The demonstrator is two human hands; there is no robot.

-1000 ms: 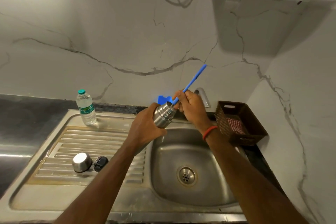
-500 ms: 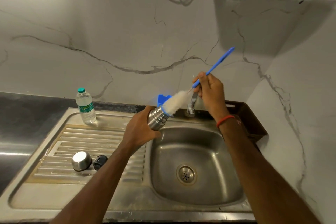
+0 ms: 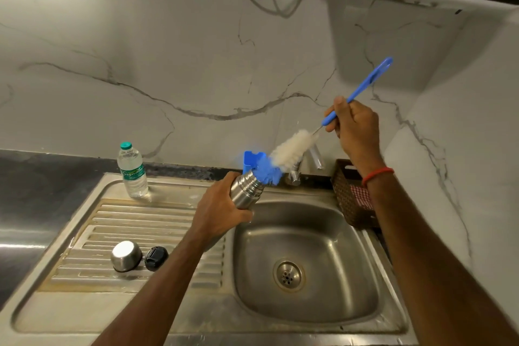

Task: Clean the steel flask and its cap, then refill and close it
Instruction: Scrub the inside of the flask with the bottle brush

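Note:
My left hand (image 3: pixel 217 212) grips the steel flask (image 3: pixel 246 189), tilted with its mouth up and to the right over the left rim of the sink basin (image 3: pixel 306 258). My right hand (image 3: pixel 355 128) holds the blue handle of a bottle brush (image 3: pixel 292 149). The brush's white bristles are out of the flask, and its blue tip sits at the mouth. On the draining board (image 3: pixel 134 222) lie the steel cap (image 3: pixel 125 255) and a black inner stopper (image 3: pixel 156 258), side by side.
A small plastic water bottle (image 3: pixel 132 170) stands at the back of the draining board. A tap (image 3: pixel 297 170) sits behind the basin, with a blue object (image 3: pixel 251 161) beside it. A brown basket (image 3: pixel 351 195) with a checked cloth is right of the sink.
My right hand has drawn the brush up and to the right, out of the flask, so the white and blue bristles now show. The left hand and flask stayed in place.

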